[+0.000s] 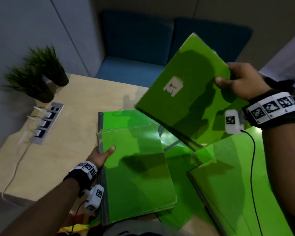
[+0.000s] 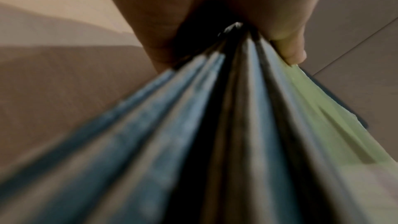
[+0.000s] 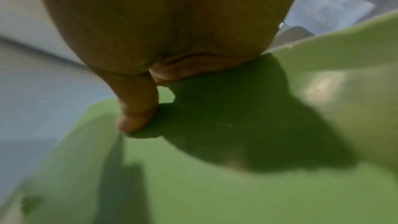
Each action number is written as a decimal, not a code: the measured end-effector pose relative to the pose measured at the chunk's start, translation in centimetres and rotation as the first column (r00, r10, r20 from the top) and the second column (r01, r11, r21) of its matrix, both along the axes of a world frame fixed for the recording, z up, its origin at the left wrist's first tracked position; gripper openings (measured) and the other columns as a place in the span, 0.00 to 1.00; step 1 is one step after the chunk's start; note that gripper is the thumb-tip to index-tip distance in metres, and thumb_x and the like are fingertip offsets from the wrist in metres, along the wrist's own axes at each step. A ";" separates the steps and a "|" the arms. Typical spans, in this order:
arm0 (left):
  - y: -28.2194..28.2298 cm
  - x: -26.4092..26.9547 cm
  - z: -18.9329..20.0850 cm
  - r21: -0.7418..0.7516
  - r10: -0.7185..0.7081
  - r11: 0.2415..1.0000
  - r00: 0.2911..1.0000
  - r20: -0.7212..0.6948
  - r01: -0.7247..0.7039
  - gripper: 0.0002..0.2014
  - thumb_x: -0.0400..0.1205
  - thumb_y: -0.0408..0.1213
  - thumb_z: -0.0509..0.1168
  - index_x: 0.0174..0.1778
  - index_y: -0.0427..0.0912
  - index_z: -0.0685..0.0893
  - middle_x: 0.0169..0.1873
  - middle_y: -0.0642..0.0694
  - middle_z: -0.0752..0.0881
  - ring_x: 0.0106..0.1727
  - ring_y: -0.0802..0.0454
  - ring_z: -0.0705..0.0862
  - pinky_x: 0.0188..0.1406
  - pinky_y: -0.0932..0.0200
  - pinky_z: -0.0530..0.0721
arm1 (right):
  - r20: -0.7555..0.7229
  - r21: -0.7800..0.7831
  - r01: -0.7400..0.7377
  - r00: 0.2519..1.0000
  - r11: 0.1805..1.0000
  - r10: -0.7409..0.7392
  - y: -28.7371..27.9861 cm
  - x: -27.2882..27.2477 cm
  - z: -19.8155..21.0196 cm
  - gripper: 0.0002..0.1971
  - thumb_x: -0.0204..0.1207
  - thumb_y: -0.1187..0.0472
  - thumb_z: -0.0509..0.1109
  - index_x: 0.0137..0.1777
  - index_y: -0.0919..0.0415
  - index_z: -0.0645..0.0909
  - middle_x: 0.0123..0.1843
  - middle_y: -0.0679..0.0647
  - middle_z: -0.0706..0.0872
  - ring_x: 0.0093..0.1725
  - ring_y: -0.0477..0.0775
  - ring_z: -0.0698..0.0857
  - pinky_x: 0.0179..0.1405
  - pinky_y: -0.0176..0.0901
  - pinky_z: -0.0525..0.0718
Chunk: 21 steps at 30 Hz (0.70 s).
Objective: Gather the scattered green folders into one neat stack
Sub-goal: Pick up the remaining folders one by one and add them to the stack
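My left hand (image 1: 103, 155) grips a stack of green folders (image 1: 136, 171) by its left spine edge, thumb on top, low over the table. In the left wrist view the stack's spines (image 2: 215, 125) fan out from my fingers. My right hand (image 1: 235, 82) holds a single green folder (image 1: 186, 89) with a white label, lifted and tilted above the others; its thumb presses the cover (image 3: 215, 185) in the right wrist view. Another green folder (image 1: 242, 181) lies at the right, and one more (image 1: 119, 120) lies flat behind the stack.
The wooden table (image 1: 66, 150) carries a power socket strip (image 1: 46, 123) with plugged cables at the left and two potted plants (image 1: 39, 72) at the far left corner. A blue sofa (image 1: 143, 53) stands behind the table.
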<state>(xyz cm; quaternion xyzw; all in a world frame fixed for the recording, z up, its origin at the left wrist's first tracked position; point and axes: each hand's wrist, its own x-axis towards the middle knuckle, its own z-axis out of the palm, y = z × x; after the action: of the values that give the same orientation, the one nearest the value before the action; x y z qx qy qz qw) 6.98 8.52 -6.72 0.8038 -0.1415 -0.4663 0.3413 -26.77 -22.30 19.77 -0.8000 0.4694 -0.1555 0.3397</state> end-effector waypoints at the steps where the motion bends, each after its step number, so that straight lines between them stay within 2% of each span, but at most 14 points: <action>1: 0.0 0.1 0.1 0.010 0.004 1.000 1.000 0.005 -0.004 0.51 0.54 0.73 0.75 0.69 0.44 0.79 0.60 0.44 0.88 0.57 0.42 0.87 0.64 0.39 0.82 | 0.105 0.046 0.052 0.993 0.998 -0.057 0.3 0.5 -0.5 0.05 0.80 0.61 0.71 0.53 0.56 0.84 0.40 0.45 0.89 0.36 0.40 0.87 0.39 0.41 0.86; 3: 0.1 0.0 0.3 0.015 -0.004 1.000 1.000 0.017 0.004 0.47 0.59 0.71 0.74 0.69 0.44 0.79 0.59 0.45 0.87 0.56 0.43 0.86 0.64 0.42 0.81 | 0.228 0.130 0.120 0.962 0.984 -0.148 0.9 1.7 -2.8 0.03 0.80 0.63 0.70 0.47 0.55 0.84 0.33 0.42 0.90 0.33 0.39 0.87 0.35 0.36 0.85; 5: 0.2 0.3 -0.2 0.015 -0.012 1.000 1.000 0.025 0.011 0.47 0.59 0.72 0.74 0.69 0.45 0.79 0.58 0.45 0.86 0.57 0.43 0.86 0.64 0.43 0.82 | 0.245 0.203 0.180 0.942 0.962 -0.228 1.9 3.0 -6.5 0.07 0.80 0.65 0.70 0.41 0.54 0.83 0.26 0.36 0.87 0.25 0.33 0.83 0.27 0.29 0.81; 7: 0.2 0.4 -0.7 0.014 0.001 1.000 1.000 0.018 -0.001 0.51 0.55 0.75 0.73 0.70 0.47 0.78 0.62 0.45 0.86 0.59 0.42 0.86 0.64 0.41 0.82 | 0.226 0.293 0.214 0.932 0.932 -0.284 3.9 3.9 -11.2 0.04 0.78 0.67 0.71 0.43 0.58 0.83 0.24 0.37 0.87 0.23 0.33 0.81 0.29 0.33 0.81; 9: 0.4 0.6 -1.3 0.023 -0.016 1.000 0.999 0.033 0.016 0.53 0.55 0.76 0.72 0.73 0.47 0.76 0.65 0.45 0.85 0.62 0.42 0.85 0.66 0.42 0.81 | 0.203 0.404 0.242 0.916 0.882 -0.345 6.4 4.3 -15.4 0.06 0.75 0.71 0.73 0.45 0.60 0.84 0.30 0.45 0.90 0.26 0.40 0.85 0.38 0.43 0.84; 11: 0.3 -0.1 1.1 0.050 -0.050 0.998 0.997 0.064 0.047 0.55 0.57 0.77 0.69 0.76 0.46 0.72 0.69 0.43 0.82 0.66 0.41 0.82 0.68 0.44 0.79 | 0.143 0.445 0.260 0.924 0.857 -0.354 9.0 4.4 -19.3 0.10 0.71 0.74 0.75 0.51 0.63 0.85 0.44 0.59 0.92 0.36 0.51 0.89 0.46 0.52 0.87; 12: 0.3 -0.2 1.6 0.054 -0.071 0.996 0.994 0.078 0.067 0.54 0.59 0.77 0.67 0.77 0.46 0.71 0.70 0.43 0.81 0.67 0.40 0.81 0.69 0.44 0.78 | 0.097 0.439 0.266 0.936 0.858 -0.340 10.2 4.4 -20.8 0.14 0.70 0.74 0.76 0.55 0.65 0.84 0.50 0.62 0.91 0.42 0.55 0.90 0.50 0.54 0.87; 15: 0.6 0.8 0.2 0.045 -0.116 0.993 0.991 0.066 0.113 0.55 0.58 0.80 0.62 0.75 0.46 0.73 0.68 0.41 0.82 0.64 0.41 0.83 0.68 0.43 0.79 | -0.027 0.422 0.271 0.957 0.865 -0.287 12.5 5.2 -23.6 0.23 0.70 0.74 0.75 0.67 0.69 0.78 0.62 0.58 0.86 0.56 0.55 0.86 0.59 0.49 0.83; 18: 0.6 1.8 -1.8 0.032 -0.151 0.988 0.988 0.025 0.150 0.65 0.49 0.87 0.56 0.73 0.41 0.74 0.66 0.40 0.83 0.62 0.41 0.83 0.65 0.45 0.81 | -0.057 0.468 0.250 0.966 0.848 -0.253 14.0 6.9 -24.4 0.23 0.73 0.73 0.73 0.68 0.66 0.78 0.62 0.61 0.87 0.53 0.55 0.86 0.55 0.45 0.82; 20: 0.4 1.3 -0.1 0.011 -0.153 0.988 0.988 0.012 0.153 0.62 0.50 0.84 0.58 0.71 0.39 0.72 0.62 0.41 0.82 0.60 0.43 0.82 0.62 0.51 0.79 | -0.094 0.472 0.231 0.973 0.851 -0.212 15.1 8.2 -24.7 0.23 0.74 0.70 0.72 0.70 0.62 0.78 0.63 0.60 0.87 0.55 0.58 0.87 0.59 0.49 0.84; 21: 0.5 1.0 0.5 -0.005 -0.138 0.990 0.990 -0.004 0.138 0.58 0.54 0.80 0.63 0.72 0.41 0.72 0.61 0.41 0.82 0.60 0.43 0.82 0.63 0.50 0.79 | -0.117 0.455 0.219 0.976 0.863 -0.185 15.7 8.9 -24.7 0.25 0.73 0.69 0.72 0.71 0.61 0.77 0.63 0.59 0.87 0.58 0.60 0.87 0.61 0.51 0.84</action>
<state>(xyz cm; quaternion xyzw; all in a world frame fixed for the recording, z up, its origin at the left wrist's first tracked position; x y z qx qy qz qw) 7.99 9.00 -6.20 0.7902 -0.1971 -0.4904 0.3102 -17.90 -6.59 -4.95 -0.6465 0.5856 -0.0454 0.4869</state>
